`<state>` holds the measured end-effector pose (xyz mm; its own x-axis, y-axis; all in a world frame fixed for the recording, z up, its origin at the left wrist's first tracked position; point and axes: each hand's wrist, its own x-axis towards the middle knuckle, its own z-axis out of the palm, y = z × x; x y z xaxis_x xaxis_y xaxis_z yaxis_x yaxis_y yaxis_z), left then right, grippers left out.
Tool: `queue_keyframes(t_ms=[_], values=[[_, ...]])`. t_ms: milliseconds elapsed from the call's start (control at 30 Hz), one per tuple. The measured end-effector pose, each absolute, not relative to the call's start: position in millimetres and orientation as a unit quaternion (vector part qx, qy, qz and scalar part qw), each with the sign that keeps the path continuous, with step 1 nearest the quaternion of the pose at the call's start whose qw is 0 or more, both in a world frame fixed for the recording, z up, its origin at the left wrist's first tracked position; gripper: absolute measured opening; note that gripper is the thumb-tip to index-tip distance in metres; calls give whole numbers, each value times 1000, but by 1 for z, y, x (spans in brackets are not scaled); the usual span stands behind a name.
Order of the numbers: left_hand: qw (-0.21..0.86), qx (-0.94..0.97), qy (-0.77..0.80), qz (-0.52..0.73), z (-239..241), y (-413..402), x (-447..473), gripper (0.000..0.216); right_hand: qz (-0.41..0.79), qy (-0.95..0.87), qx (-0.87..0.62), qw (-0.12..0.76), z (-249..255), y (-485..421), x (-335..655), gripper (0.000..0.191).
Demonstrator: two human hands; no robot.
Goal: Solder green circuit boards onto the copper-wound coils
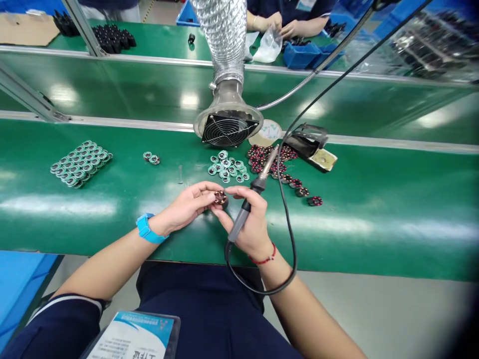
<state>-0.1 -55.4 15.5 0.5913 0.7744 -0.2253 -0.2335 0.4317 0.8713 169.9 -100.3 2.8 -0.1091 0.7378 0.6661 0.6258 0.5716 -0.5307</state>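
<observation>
My left hand (187,205) pinches a small round copper coil part (220,197) just above the green table (112,209). My right hand (249,224) is closed around a soldering iron (251,199), whose tip points up and away toward the fan, and its fingertips also touch the coil part. The iron's black cable (288,234) loops down past my wrist. A small heap of green round boards (228,167) lies just beyond my hands, with a pile of dark red coils (275,162) to its right.
A fume extractor fan (227,128) on a silver duct stands at the table's back edge. A soldering iron stand with sponge (314,147) sits right of it. A large batch of green boards (80,162) lies far left. Another person's hands (279,25) handle a plastic bag across the conveyor.
</observation>
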Motion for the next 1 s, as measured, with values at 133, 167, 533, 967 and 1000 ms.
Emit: queue_keyframes(t_ms=[133,167,533,967,1000], values=[[809,372,310,332,17,-56,0,45,50,-742,-481,464,1,-96,168,53],[796,392,314,337,17,-57,1,43,48,-748,-480,455,2,-96,169,51],[540,677,392,310,16,-55,-3,13,25,-800,-466,378,3,-95,177,56],[706,468,387,365,17,-48,-2,18,100,-781,-475,393,5,-104,177,52],[704,460,388,376,18,-48,-2,18,103,-780,-474,395,6,-104,177,53]])
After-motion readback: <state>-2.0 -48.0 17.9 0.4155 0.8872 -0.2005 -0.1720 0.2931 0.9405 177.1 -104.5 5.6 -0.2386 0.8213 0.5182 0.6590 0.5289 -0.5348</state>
